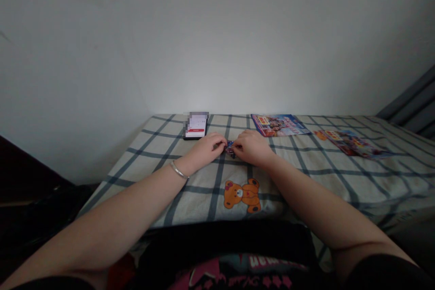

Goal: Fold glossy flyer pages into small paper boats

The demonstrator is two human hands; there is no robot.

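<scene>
Between my two hands is a small piece of folded paper (230, 149), dark blue and purple with a colourful print. My left hand (210, 146), with a silver bangle on its wrist, pinches the paper's left side. The fingers of my right hand (252, 147) are closed on its right side and cover part of it. Both hands rest low over the checked cloth (200, 190). How the paper is folded is too small to make out.
A phone (196, 126) with a lit screen lies beyond my left hand. Colourful printed leaflets (280, 125) lie beyond my right hand, with more printed sheets (353, 143) farther right. A white wall (217, 54) rises behind the cloth's far edge. An orange bear print (242, 195) marks the cloth near me.
</scene>
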